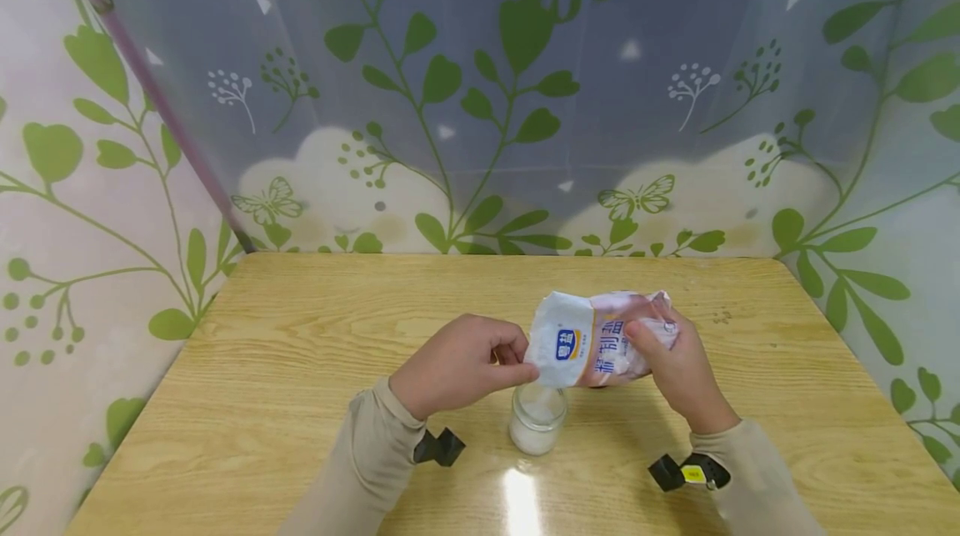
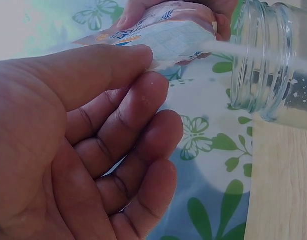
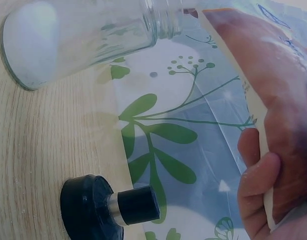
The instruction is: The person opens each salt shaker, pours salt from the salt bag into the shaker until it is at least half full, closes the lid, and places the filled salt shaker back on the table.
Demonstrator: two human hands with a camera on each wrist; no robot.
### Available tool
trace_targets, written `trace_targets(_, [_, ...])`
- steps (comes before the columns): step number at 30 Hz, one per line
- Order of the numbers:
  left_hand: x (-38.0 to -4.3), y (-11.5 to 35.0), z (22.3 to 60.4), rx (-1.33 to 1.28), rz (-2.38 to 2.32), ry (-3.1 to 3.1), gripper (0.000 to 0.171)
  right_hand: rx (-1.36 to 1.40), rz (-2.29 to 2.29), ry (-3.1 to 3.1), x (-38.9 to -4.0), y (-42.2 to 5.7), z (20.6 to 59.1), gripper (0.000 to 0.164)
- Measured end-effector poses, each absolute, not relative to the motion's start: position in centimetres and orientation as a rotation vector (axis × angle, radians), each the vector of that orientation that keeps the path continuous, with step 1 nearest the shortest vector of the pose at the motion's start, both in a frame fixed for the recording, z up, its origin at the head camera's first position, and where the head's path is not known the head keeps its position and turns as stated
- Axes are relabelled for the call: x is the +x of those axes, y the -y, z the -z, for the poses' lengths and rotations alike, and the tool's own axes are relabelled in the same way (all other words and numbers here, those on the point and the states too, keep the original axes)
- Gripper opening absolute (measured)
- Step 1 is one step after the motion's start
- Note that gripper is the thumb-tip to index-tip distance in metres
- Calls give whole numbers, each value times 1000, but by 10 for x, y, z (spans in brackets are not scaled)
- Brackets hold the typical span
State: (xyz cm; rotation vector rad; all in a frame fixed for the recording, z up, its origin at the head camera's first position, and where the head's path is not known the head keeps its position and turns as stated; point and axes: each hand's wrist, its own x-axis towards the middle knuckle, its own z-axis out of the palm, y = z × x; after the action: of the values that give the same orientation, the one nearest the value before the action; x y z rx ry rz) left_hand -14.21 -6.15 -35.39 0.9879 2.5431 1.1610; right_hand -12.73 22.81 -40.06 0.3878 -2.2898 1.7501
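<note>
Head view: right hand (image 1: 686,378) grips bag (image 1: 615,344), left hand (image 1: 461,361) pinches its lip (image 1: 543,348); jar (image 1: 536,434) upright at bag's seven o'clock, white stream (image 2: 224,48) entering. I'd tilt slowly, lip centred, to limit spills.

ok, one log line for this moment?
left hand pinches bag edge | right hand grips bag | white stream into upright jar

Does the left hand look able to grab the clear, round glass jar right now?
Probably yes, if it lets go first: the left hand is pinching the edge of the white-and-pink plastic packet, but the clear, round glass jar stands close by, and its left side looks free.
</note>
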Motion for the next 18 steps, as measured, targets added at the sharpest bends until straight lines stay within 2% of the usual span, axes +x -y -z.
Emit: trace_targets(18, [-141, 61, 352, 996, -1163, -2548, 16, 399, -1754, 2260, -128, -229, 402, 36])
